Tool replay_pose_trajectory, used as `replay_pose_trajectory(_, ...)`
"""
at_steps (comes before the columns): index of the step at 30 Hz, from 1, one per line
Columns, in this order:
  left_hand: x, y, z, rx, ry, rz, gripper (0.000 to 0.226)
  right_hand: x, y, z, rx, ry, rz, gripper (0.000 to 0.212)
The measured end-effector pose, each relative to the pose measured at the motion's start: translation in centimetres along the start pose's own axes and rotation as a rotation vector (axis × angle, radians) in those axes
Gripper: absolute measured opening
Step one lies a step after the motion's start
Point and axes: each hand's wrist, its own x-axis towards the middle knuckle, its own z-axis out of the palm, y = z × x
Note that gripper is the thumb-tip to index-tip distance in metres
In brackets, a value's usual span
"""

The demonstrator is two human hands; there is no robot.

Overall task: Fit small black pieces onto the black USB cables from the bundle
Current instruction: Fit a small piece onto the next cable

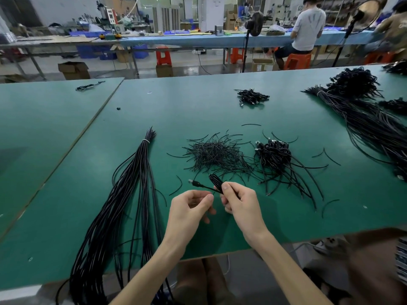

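1. Grip: the right hand (240, 201) holds one folded black cable (214, 180), thumb pressed on top of the folds and fingers curled beneath.
2. The left hand (189, 208) has curled fingers, with thumb and forefinger tips drawn together just beside the right thumb. Cannot tell whether a small piece is pinched between them; anything there is too thin to make out.
3. Location: the cable is held above the near part of the green table (198, 106), in front of the body.
4. Key relation: the cable's long axis runs up and left from the right-hand grip. Its plug (193, 182) sticks out to the left, above the left hand. The left hand is therefore the nearer one to the free end and the folds.
5. Judgement: the next move has the left hand fitting a piece around the folds while the right keeps them together.
6. Supply: the small black pieces (215, 154) lie in one loose pile beyond both hands, too many to count, with several strays around it.
7. Counts:
   - One tied bundle (136, 183) of long cables to the left, bound by one white tie (145, 140).
   - One heap of coiled cables (274, 151) to the right of the pile.
   - One smaller heap (251, 96) farther back.
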Motion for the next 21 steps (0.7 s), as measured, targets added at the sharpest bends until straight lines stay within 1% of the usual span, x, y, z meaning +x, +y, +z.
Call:
replay_pose_trajectory(3,0.0,-0.5,0.4,-0.066,-0.017,-0.04,0.006,0.0,0.2,-0.1,0.011,-0.003,-0.001,0.028)
replay_pose_trajectory(5,0.2,-0.6,0.5,-0.082,-0.03,-0.021,0.006,0.0,0.4,-0.1,0.0,-0.02,-0.004,0.029)
replay_pose_trajectory(12,0.8,-0.4,1.0,-0.149,-0.041,0.061,0.024,-0.1,0.1,0.0,-0.126,-0.101,-0.041,0.03)
replay_pose_trajectory(17,1.1,-0.4,1.0,-0.133,-0.052,0.087,0.021,-0.4,-0.3,0.0,-0.138,-0.101,-0.06,0.026)
replay_pose_trajectory(21,1.2,-0.4,0.5,-0.082,-0.104,0.113,0.023,-0.5,-0.4,0.2,-0.148,-0.072,-0.051,0.036)
